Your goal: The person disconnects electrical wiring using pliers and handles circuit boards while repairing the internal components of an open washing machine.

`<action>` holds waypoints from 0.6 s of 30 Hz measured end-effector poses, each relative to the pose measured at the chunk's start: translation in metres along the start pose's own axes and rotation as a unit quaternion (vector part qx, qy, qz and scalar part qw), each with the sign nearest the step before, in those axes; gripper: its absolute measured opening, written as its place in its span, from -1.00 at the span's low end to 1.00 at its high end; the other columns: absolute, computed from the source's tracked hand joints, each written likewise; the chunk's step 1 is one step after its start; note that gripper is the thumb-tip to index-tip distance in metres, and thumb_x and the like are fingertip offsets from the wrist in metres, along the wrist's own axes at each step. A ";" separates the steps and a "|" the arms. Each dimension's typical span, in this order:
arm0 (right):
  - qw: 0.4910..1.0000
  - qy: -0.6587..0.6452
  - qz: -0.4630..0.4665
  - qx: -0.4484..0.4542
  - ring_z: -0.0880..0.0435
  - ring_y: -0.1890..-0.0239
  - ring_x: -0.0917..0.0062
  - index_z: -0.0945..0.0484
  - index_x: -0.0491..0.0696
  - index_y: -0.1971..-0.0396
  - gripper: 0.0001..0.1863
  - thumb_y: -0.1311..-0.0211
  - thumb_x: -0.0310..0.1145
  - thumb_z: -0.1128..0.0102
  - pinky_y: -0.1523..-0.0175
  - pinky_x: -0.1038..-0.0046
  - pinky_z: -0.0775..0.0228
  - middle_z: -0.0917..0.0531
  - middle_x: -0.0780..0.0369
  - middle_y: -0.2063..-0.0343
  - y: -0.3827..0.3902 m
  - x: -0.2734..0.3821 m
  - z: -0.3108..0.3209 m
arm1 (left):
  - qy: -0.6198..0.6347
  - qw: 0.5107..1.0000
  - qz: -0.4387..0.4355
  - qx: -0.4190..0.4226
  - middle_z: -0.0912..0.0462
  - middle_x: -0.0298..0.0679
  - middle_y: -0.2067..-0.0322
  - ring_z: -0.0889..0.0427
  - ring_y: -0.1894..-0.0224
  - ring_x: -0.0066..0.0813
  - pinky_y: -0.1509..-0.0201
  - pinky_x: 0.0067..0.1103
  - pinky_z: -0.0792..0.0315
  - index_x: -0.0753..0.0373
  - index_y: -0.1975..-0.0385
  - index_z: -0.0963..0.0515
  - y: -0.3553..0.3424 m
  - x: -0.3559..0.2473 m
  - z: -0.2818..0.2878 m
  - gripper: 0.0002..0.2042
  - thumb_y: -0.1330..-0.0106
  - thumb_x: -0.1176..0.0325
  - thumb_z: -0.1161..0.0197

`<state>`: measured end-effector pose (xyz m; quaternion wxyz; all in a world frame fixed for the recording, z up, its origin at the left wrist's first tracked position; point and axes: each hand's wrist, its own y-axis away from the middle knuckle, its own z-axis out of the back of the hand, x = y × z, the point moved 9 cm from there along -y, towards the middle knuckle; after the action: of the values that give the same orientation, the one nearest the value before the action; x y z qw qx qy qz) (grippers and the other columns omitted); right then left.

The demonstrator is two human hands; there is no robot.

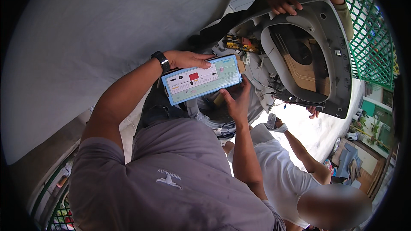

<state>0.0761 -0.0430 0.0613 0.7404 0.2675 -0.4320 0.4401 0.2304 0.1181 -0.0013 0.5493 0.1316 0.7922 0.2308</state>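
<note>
A light-blue cardboard box [203, 81], printed with small pictures and a red square, is held up in front of me. My left hand [186, 59], with a dark watch on its wrist, grips the upper edge. From below, my right hand [237, 102] supports the other end, thumb on the front face. A small end flap [241, 64] stands out at the box's right end. Behind it is what looks like an opened top-loading washing machine, its grey top panel and lid [341, 74] tilted up, wiring exposed. The box partly hides the round tub [252, 109].
A co-worker's hand [284, 6] rests on the raised panel's far edge. Another person in a white shirt [282, 162] is close on my right. Yellow-and-black packages [240, 43] lie near the machine's back. A pale wall [107, 29] stands left; green lattice [371, 38] is far right.
</note>
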 end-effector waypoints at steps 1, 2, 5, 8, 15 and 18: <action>1.000 0.000 0.000 0.000 -0.63 0.16 0.39 -0.29 -0.22 -0.31 -0.05 0.01 -0.21 -0.67 0.00 0.35 -0.52 -0.58 0.09 0.07 0.000 0.001 0.000 | 0.001 1.000 0.005 -0.002 -0.46 -0.13 -0.37 -0.55 -0.28 -0.42 -0.22 -0.46 -0.53 -0.12 -0.58 -0.08 0.001 -0.001 0.000 -0.31 -0.53 -0.04 -0.16; 1.000 0.009 0.002 0.000 -0.63 0.15 0.38 -0.29 -0.22 -0.31 -0.05 0.01 -0.21 -0.67 0.00 0.35 -0.52 -0.58 0.09 0.07 0.000 0.001 0.001 | 0.001 1.000 0.010 -0.003 -0.46 -0.13 -0.37 -0.55 -0.29 -0.42 -0.22 -0.47 -0.53 -0.12 -0.58 -0.08 0.002 -0.002 -0.001 -0.31 -0.53 -0.04 -0.16; 0.999 0.033 0.011 0.001 -0.64 0.15 0.38 -0.29 -0.22 -0.31 -0.05 0.01 -0.21 -0.67 -0.01 0.34 -0.53 -0.58 0.09 0.07 -0.001 0.016 0.002 | 0.005 1.000 0.010 -0.004 -0.45 -0.14 -0.38 -0.54 -0.30 -0.42 -0.23 -0.47 -0.52 -0.12 -0.58 -0.09 0.003 0.002 0.001 -0.31 -0.52 -0.04 -0.17; 0.999 0.036 0.017 -0.004 -0.64 0.15 0.38 -0.29 -0.22 -0.32 -0.05 0.01 -0.21 -0.67 -0.02 0.34 -0.53 -0.59 0.08 0.05 0.000 0.016 0.003 | 0.026 1.000 0.010 0.012 -0.44 -0.14 -0.38 -0.52 -0.31 -0.42 -0.26 -0.47 -0.49 -0.12 -0.58 -0.09 0.004 -0.004 -0.005 -0.30 -0.52 -0.05 -0.18; 0.999 0.042 0.020 -0.003 -0.64 0.13 0.37 -0.29 -0.21 -0.33 -0.04 0.00 -0.19 -0.67 -0.03 0.34 -0.53 -0.60 0.07 0.03 -0.001 0.019 0.005 | 0.024 1.000 0.016 0.010 -0.45 -0.15 -0.38 -0.52 -0.31 -0.43 -0.29 -0.46 -0.47 -0.12 -0.58 -0.10 0.004 -0.004 -0.005 -0.29 -0.51 -0.07 -0.19; 0.999 0.035 0.014 -0.005 -0.64 0.14 0.37 -0.29 -0.21 -0.33 -0.03 0.01 -0.17 -0.68 -0.02 0.35 -0.53 -0.60 0.08 0.06 0.000 0.017 0.006 | 0.018 1.000 0.009 0.010 -0.45 -0.15 -0.38 -0.52 -0.31 -0.42 -0.29 -0.46 -0.47 -0.12 -0.58 -0.10 0.003 -0.005 -0.005 -0.29 -0.50 -0.07 -0.19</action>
<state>0.0775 -0.0405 0.0790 0.7498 0.2422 -0.4121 0.4576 0.2270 0.1173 0.0054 0.5319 0.1400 0.8028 0.2303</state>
